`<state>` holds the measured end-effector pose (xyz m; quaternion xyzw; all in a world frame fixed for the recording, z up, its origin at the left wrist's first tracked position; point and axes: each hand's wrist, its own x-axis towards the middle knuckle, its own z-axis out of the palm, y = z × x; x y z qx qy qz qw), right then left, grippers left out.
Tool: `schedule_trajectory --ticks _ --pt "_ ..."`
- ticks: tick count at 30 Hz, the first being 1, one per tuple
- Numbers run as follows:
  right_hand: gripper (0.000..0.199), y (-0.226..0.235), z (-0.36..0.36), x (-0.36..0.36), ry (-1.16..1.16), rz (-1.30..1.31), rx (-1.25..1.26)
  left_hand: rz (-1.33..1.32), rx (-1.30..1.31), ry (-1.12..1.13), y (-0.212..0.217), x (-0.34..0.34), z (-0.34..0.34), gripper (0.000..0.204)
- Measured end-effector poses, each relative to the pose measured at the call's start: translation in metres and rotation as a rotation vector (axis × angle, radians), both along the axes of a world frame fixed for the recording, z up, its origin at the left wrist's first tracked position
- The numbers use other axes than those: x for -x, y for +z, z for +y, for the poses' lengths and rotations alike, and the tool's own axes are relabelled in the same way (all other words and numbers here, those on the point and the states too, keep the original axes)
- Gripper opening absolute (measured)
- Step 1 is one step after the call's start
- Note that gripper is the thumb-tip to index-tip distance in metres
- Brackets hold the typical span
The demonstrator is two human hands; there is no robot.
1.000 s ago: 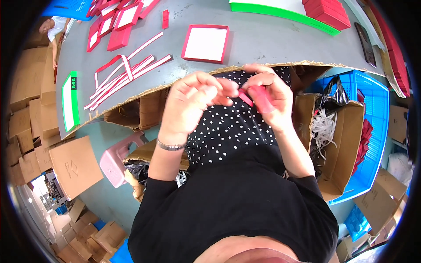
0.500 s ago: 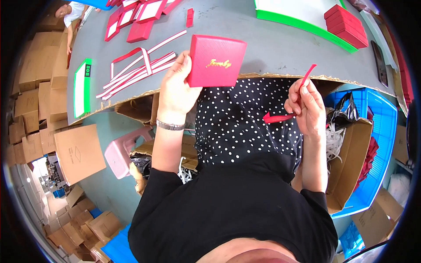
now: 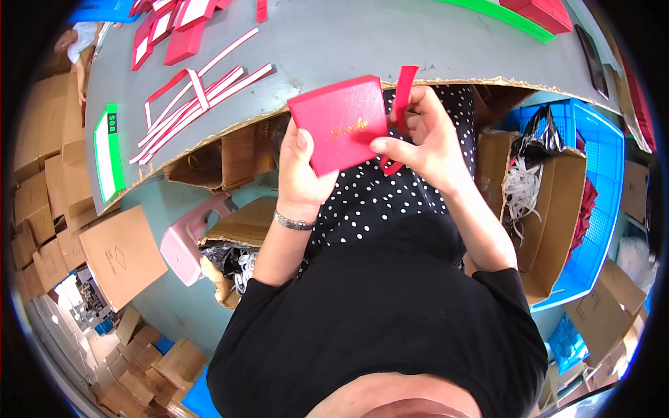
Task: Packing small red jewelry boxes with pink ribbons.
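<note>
Near the lap, the left hand [image 3: 301, 174] grips the lower corner of a red box lid [image 3: 339, 124], thumb on top. The right hand [image 3: 426, 143] pinches its other edge and a red strip [image 3: 403, 87], partly hidden behind fingers. Beyond, loose strips [image 3: 198, 87] lie on the grey surface [image 3: 390, 35].

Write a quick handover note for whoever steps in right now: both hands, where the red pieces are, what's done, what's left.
Left hand: holds the red box lid from below, thumb on its face, above the lap.
Right hand: pinches a red paper strip against the lid's right edge; the strip's lower end curls under the lid.
On the grey table: more red and white strips at left, red trays at the far left corner, a red stack far right.
Done: lid and strip brought together.
Left: the strip is not yet laid flat on the lid; loose strips wait on the table.
</note>
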<state>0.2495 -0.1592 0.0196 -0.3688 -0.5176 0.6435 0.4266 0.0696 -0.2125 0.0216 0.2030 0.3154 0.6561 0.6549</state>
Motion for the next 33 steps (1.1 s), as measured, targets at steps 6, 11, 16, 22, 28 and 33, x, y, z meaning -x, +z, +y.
schedule_trajectory --ticks 6,11,16,22,28,33 --pt "0.049 0.022 0.019 -0.024 0.074 -0.249 -0.325 0.337 -0.114 -0.261 -0.007 0.039 0.008 0.077" --pt "0.047 0.029 0.022 -0.021 0.191 -0.497 -0.639 1.051 -0.059 -0.463 0.013 0.036 0.023 0.045" --pt "0.056 0.005 0.022 -0.030 -0.041 0.050 -0.141 0.261 -0.075 -0.147 -0.016 0.006 0.010 0.038" --pt "0.055 -0.004 -0.006 -0.030 -0.027 -0.027 -0.082 0.147 -0.013 -0.183 -0.035 -0.008 -0.008 0.059" --pt "0.048 0.002 0.002 -0.037 0.088 -0.501 -0.518 0.830 -0.188 -0.317 -0.011 0.017 0.015 0.052" --pt "0.036 -0.002 0.001 -0.039 0.143 -0.415 -0.513 1.137 -0.201 -0.503 -0.009 0.004 0.011 0.019"
